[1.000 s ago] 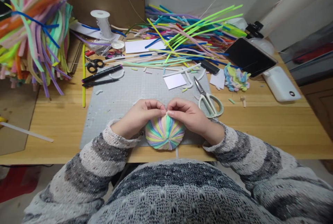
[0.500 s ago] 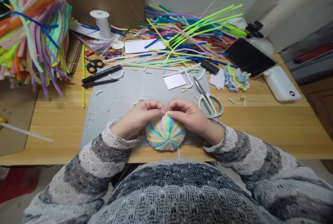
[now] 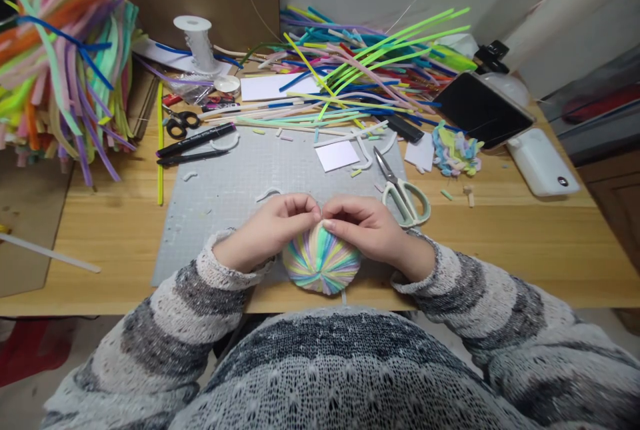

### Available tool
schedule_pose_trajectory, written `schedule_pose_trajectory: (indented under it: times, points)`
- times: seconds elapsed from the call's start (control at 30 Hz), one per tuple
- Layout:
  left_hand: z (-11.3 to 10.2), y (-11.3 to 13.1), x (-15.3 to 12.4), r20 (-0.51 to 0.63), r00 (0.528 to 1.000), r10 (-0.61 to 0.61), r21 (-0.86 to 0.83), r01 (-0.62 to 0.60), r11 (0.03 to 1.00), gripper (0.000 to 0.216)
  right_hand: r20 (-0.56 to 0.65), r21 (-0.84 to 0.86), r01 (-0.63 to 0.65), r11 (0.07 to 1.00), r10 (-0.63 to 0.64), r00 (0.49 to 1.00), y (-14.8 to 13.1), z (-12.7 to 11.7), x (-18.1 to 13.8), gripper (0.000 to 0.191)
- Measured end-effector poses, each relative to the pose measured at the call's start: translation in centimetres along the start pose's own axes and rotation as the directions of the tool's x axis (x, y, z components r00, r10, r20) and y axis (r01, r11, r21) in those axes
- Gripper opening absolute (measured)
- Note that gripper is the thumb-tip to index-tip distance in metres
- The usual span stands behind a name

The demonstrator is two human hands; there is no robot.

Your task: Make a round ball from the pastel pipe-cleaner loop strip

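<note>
A round, dome-shaped piece made of pastel pipe cleaners (image 3: 323, 263) sits between my hands at the front edge of the mat. Its pink, yellow, blue, green and purple strips run out from a centre facing me. My left hand (image 3: 275, 227) is closed, thumb and forefinger pinching at its far upper rim. My right hand (image 3: 367, 230) pinches the same rim just beside it, the thumb lying on a pale strip. What exactly lies between the fingertips is partly hidden. Just beyond my right hand lie scissors with pale green handles (image 3: 403, 193).
A grey cutting mat (image 3: 200, 210) covers the table's middle. Loose pipe cleaners (image 3: 360, 63) pile up at the back, with a big bundle (image 3: 65, 70) at left. Black scissors (image 3: 181, 125), markers (image 3: 197, 140), a spool (image 3: 195, 43), a phone (image 3: 484, 110) and a pastel fluffy piece (image 3: 456, 149) lie around.
The dome has tipped slightly and sits a little lower and to the right. My right hand has shifted a bit down and its thumb lies on the rim; both hands stay pinched.
</note>
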State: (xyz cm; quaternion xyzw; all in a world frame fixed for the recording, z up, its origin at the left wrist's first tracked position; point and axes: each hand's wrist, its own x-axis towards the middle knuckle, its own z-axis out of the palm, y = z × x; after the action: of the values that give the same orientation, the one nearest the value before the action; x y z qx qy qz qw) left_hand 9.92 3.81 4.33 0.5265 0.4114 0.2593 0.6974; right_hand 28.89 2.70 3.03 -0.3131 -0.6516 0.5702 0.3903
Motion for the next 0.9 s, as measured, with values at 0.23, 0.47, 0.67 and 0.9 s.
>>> schedule_pose_trajectory:
  times: [0.23, 0.47, 0.67, 0.9]
  points:
    - [0.3, 0.3, -0.4, 0.034, 0.834, 0.551, 0.561, -0.472, 0.68, 0.01, -0.053, 0.237, -0.226, 0.945, 0.245, 0.968, -0.1, 0.2, 0.5, 0.008]
    - [-0.2, 0.4, -0.4, 0.115, 0.842, 0.527, 0.524, -0.502, 0.688, 0.009, 0.164, 0.565, -0.496, 0.66, 0.499, 0.851, 0.1, -0.4, 0.7, 0.015]
    - [-1.1, 1.2, -0.2, 0.198, 0.863, 0.465, 0.385, -0.505, 0.773, 0.006, 0.336, 0.587, -0.573, 0.573, 0.471, 0.815, 0.8, -0.7, 0.6, 0.018]
    - [-1.2, 0.9, -0.1, 0.301, 0.803, 0.514, 0.352, -0.594, 0.723, 0.009, 0.494, 0.619, -0.609, 0.496, 0.358, 0.793, 1.4, -0.4, 0.5, 0.018]
